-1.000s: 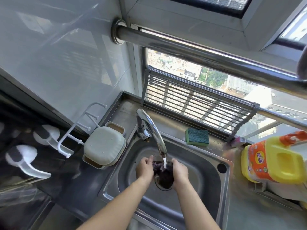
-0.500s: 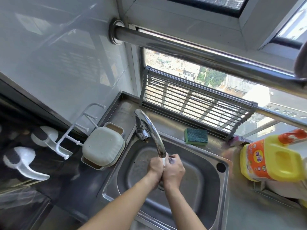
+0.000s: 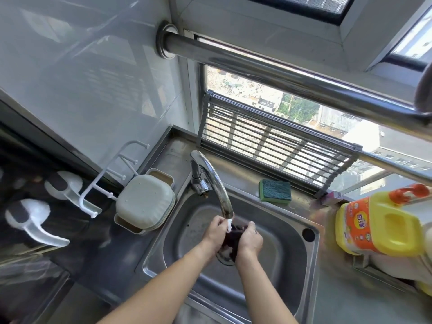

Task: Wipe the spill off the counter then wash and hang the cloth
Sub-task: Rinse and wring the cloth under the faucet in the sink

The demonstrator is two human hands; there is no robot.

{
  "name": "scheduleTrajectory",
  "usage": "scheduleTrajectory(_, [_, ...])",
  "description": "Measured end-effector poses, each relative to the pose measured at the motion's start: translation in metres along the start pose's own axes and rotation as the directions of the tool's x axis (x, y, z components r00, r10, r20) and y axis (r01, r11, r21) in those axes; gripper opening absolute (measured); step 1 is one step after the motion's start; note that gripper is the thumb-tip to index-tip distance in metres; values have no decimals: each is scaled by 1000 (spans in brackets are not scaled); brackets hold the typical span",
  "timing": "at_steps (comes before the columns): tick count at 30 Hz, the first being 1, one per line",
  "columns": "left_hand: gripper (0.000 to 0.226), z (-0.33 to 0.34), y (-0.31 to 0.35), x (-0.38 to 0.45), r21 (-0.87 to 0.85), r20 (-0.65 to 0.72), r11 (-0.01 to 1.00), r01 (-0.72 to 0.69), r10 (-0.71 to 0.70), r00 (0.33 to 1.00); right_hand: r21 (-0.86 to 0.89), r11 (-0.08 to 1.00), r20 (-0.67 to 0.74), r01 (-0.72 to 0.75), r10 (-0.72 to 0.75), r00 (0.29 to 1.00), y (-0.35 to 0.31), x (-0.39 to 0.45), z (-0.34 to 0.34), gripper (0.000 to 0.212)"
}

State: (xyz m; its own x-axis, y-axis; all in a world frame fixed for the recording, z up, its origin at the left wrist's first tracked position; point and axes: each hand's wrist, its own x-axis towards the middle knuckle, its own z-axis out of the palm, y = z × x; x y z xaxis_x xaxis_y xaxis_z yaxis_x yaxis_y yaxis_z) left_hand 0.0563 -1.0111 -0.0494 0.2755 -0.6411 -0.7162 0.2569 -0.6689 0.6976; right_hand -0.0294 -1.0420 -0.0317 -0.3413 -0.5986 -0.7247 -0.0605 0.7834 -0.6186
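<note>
A dark, wet cloth (image 3: 232,239) is bunched between both of my hands over the steel sink (image 3: 275,260), right under the curved tap (image 3: 211,181). Water runs from the spout onto the cloth. My left hand (image 3: 214,232) grips its left side and my right hand (image 3: 251,239) grips its right side, fingers curled round it. Most of the cloth is hidden between my palms; a part hangs down over the drain.
A green sponge (image 3: 275,190) lies behind the sink by the window rack (image 3: 275,139). A beige soap box (image 3: 145,199) and a white hook rack (image 3: 109,181) stand left. A yellow detergent jug (image 3: 378,223) sits right. A steel rail (image 3: 289,73) runs overhead.
My hands were pressed together around the cloth under the tap half a second ago; they have now drawn slightly apart, showing the dark cloth between them again.
</note>
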Motion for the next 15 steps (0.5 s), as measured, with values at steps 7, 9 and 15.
scheduleTrajectory(7, [11,-29,-2,4,51,-159,998,46,-38,987,207,973,-52,98,-89,995,-2,2,-4,19])
scheduleTrajectory(9, [14,-29,3,4,-9,-226,998,63,-64,972,198,970,-57,142,-133,989,-1,-2,-2,10])
scheduleTrajectory(15, [31,-5,20,1,-137,-3,985,103,-104,995,34,980,360,196,-195,912,17,-10,21,31])
